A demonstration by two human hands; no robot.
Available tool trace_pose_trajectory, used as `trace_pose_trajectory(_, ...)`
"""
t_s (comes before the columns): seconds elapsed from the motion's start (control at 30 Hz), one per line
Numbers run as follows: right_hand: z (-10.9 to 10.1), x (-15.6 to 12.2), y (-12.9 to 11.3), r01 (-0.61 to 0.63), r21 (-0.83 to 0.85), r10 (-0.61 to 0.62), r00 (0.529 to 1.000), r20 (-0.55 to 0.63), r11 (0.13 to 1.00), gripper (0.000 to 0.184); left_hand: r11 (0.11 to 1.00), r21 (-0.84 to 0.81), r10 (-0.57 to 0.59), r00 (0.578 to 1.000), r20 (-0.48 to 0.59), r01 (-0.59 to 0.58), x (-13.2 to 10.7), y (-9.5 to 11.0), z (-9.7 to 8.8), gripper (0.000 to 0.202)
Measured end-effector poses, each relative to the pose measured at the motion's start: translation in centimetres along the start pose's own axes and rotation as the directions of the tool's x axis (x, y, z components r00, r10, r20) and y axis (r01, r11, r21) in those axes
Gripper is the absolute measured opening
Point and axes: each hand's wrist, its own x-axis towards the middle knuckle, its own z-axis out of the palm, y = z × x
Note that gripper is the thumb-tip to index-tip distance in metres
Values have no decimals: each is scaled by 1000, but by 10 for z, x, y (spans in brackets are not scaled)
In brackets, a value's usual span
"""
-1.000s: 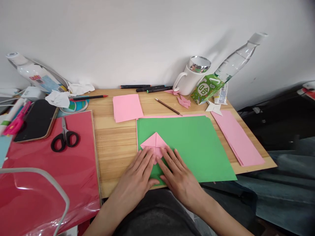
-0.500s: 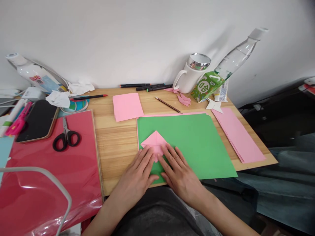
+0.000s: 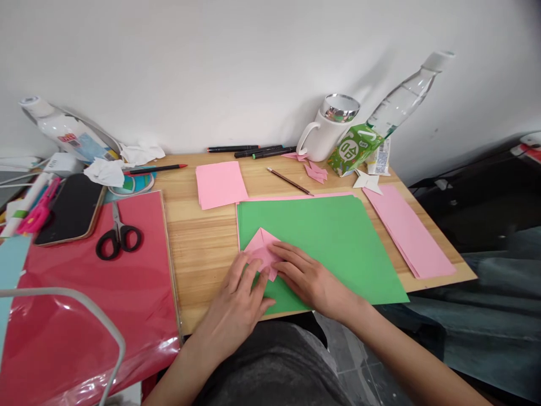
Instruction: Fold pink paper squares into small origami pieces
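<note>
A pink folded origami paper [image 3: 262, 254], with a pointed top and a crease down its upper part, lies on a stack of green paper [image 3: 333, 248]. My left hand [image 3: 243, 293] rests at its lower left with fingers apart and bent, their tips on the paper. From the right, my right hand [image 3: 310, 276] reaches over the paper, fingers stretched out and side by side, the tips on its right half. These fingers cover the paper's right corner. My right thumb is mostly hidden.
Pink square sheets [image 3: 221, 185], a pencil [image 3: 289, 181] and several markers [image 3: 266, 152] lie behind the green stack. A white mug [image 3: 324, 132], green carton [image 3: 355, 149] and bottle [image 3: 406, 98] stand back right. Pink strips [image 3: 409, 231] lie right; scissors [image 3: 118, 234] lie left on a red folder [image 3: 97, 304].
My right hand has turned sideways, its fingers now pointing left across the paper. My left fingers have bent more. The folded paper has turned slightly, its top point shifting left.
</note>
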Motion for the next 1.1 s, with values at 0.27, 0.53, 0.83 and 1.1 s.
trace_pose_trajectory(0.27,2,1,-2,-5,-52,5,1000,1,999,31,999,-36,33,999,25,-32,1,-4,6,36)
trace_pose_trajectory(0.53,1,3,-4,-9,-124,17,998,64,992,46,998,-64,22,997,75,-17,2,-4,1,31)
trace_pose_trajectory(0.83,5,1,-3,-4,-165,19,996,89,986,52,997,-77,29,995,98,-22,5,-3,-3,32)
trace_pose_trajectory(1.1,6,1,-2,-4,-149,17,996,84,989,54,997,-80,21,996,84,-14,5,-3,-3,31)
